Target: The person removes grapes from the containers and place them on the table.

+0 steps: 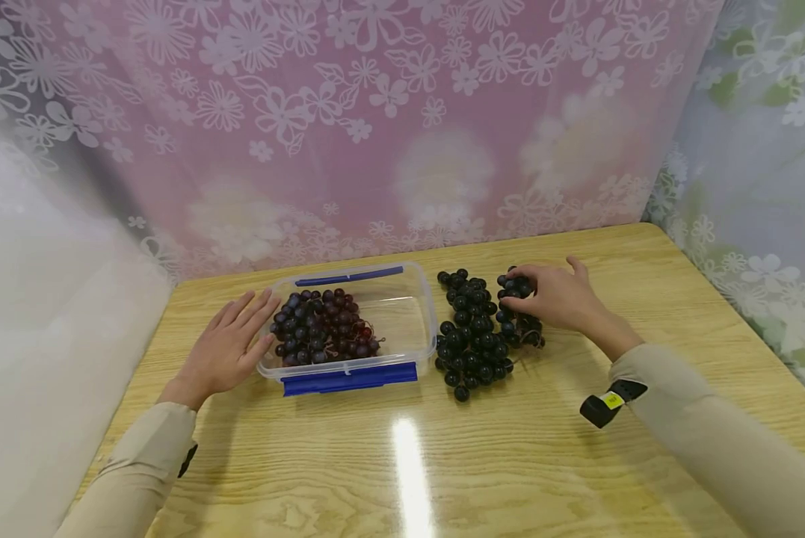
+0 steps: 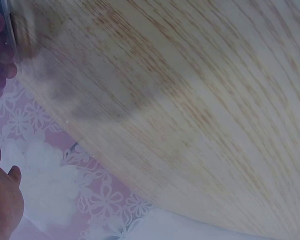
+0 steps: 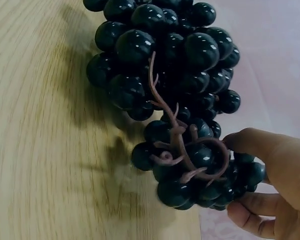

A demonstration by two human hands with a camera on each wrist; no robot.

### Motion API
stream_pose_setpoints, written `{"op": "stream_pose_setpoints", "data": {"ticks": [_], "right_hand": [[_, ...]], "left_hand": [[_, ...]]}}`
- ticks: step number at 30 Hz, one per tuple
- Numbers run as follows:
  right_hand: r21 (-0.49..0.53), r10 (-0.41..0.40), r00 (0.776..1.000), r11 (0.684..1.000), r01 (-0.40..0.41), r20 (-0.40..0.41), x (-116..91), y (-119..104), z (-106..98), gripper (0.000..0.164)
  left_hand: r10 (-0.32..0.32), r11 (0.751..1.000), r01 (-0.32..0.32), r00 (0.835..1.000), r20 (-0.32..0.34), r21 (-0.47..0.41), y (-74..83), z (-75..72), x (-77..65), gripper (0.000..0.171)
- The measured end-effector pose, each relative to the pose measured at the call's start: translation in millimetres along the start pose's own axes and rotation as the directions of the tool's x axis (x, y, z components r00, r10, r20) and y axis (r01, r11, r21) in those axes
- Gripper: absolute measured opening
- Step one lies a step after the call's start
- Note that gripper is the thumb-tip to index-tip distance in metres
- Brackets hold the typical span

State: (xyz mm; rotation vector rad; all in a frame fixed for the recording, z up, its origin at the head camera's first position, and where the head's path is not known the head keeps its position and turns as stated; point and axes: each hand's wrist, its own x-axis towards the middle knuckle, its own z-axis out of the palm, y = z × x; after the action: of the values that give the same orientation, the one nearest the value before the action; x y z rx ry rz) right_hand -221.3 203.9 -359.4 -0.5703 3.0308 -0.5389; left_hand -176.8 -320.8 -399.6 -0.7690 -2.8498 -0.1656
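Note:
My left hand (image 1: 230,340) rests with straight fingers along the left end of a clear plastic food container (image 1: 395,321) with blue clips. Inside the container, dark purple and reddish grapes (image 1: 321,329) fill the left part. On the right, my right hand (image 1: 558,297) pinches a small bunch of dark grapes (image 3: 177,192) between thumb and fingers. That bunch has a curly brown stem, plain in the right wrist view. Beside it lies a larger bunch of black grapes (image 1: 469,329), between the container and the right hand. The left wrist view catches only part of the left hand (image 2: 4,200).
All this is on a light wood-grain table (image 1: 510,463) with rounded corners. A pink flowered curtain (image 1: 348,164) hangs behind its far edge, and pale flowered cloth (image 1: 759,246) hangs along the right side. A black wrist strap (image 1: 611,403) sits on the right sleeve.

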Motion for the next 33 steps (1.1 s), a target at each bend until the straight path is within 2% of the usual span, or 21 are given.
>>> {"op": "stream_pose_setpoints", "data": {"ticks": [11, 18, 33], "right_hand": [[-0.002, 0.024, 0.999, 1.000, -0.024, 0.038, 11.9, -1.3, 18.4, 0.049], [-0.030, 0.027, 0.991, 0.999, -0.024, 0.133, 9.6, 6.2, 33.3, 0.052], [-0.032, 0.045, 0.993, 0.999, -0.041, 0.112, 7.5, 5.5, 34.9, 0.054]], "left_hand": [[0.003, 1.000, -0.003, 1.000, -0.007, -0.005, -1.2, 0.4, -0.8, 0.058], [0.000, 1.000, 0.000, 1.000, -0.001, -0.021, -1.1, 1.1, 0.3, 0.058], [-0.007, 1.000, 0.007, 1.000, 0.005, -0.029, -0.5, 0.4, -0.8, 0.058]]}}
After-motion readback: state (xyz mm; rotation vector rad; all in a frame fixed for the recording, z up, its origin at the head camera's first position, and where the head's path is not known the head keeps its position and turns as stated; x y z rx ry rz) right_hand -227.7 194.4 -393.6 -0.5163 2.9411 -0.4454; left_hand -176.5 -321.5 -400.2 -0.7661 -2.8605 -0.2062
